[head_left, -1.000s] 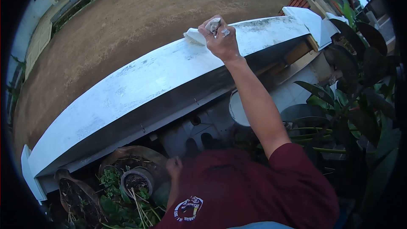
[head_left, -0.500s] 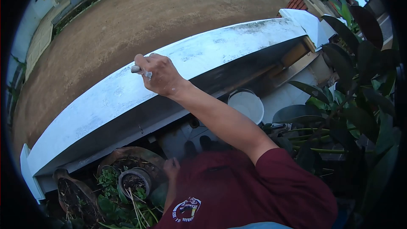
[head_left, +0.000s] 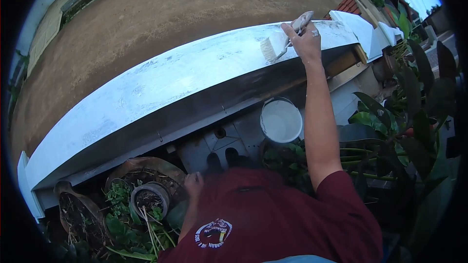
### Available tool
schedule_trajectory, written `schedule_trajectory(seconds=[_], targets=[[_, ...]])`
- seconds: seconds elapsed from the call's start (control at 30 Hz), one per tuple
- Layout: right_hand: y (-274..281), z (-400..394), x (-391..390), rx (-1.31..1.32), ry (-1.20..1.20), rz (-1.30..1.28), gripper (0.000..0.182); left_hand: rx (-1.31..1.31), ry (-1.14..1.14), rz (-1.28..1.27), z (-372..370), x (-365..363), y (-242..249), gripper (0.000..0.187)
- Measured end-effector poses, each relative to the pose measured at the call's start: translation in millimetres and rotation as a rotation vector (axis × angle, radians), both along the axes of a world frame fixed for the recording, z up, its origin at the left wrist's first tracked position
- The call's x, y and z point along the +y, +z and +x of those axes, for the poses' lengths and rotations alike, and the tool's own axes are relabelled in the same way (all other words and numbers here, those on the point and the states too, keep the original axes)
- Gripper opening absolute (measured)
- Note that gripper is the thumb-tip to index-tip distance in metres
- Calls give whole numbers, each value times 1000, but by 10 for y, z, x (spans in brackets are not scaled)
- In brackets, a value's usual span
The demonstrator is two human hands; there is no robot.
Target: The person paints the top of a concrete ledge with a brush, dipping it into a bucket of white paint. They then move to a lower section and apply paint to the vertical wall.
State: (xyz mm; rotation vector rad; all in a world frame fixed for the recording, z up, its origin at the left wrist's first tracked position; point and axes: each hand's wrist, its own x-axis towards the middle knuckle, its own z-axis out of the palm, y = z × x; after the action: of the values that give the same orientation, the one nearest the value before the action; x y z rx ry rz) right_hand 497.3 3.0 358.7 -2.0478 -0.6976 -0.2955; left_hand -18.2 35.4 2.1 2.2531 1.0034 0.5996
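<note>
In my right hand (head_left: 307, 43) is a paintbrush (head_left: 278, 47), gripped by its paint-smeared handle. The wide white bristles point left and lie at the painted top of the low wall (head_left: 195, 70), toward its right end. White paint marks my fingers. Thin, streaky patches of darker surface show through the white along the wall top. My left hand (head_left: 193, 183) hangs low by my body, beside the potted plants; its fingers are too dim and hidden to judge. Below my right forearm stands a bucket (head_left: 281, 119) with white paint inside.
Several plant pots, among them a round grey one (head_left: 150, 200), crowd the lower left. Large dark leaves (head_left: 419, 112) fill the right side. Beyond the wall lies bare brown ground (head_left: 161, 24). A white pillar cap (head_left: 358, 34) ends the wall at right.
My right hand has swung from the wall's middle to the right with the paintbrush, whose bristles now show. My left hand stays low. The view has shifted slightly.
</note>
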Motion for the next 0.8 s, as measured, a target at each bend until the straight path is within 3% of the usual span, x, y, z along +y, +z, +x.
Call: schedule_trajectory(seconds=[0.17, 0.2, 0.27, 0.37, 0.47, 0.53, 0.6, 0.7, 0.8], targets=[[256, -492, 288, -247, 138, -41, 26, -17, 19, -10, 6, -8, -20, 10], [232, -638, 408, -323, 179, -38, 25, -23, 25, -20, -4, -8, -21, 10], [-2, -1009, 686, -200, 260, -97, 19, -18, 18, -7, -23, -9, -11, 10], [-203, -1903, 1061, -430, 537, -176, 15, -26, 16, 0, 40, -8, 19, 10], [4, -2327, 1311, -320, 726, -40, 11, -30, 6, 20, 8, -24, 23, 10], [82, -2147, 1358, -46, 732, 170, 16, -39, 3, 31, 31, -15, 0, 10], [-191, -1581, 1301, -89, 535, 186, 22, -36, 3, 26, 5, -15, -12, 9], [-138, -711, 667, 192, 205, 27, 34, -62, 11, 20, -25, -1, -85, 8], [59, -134, 169, -46, -19, -176, 30, -42, 51, -52, -15, -19, -41, 7]])
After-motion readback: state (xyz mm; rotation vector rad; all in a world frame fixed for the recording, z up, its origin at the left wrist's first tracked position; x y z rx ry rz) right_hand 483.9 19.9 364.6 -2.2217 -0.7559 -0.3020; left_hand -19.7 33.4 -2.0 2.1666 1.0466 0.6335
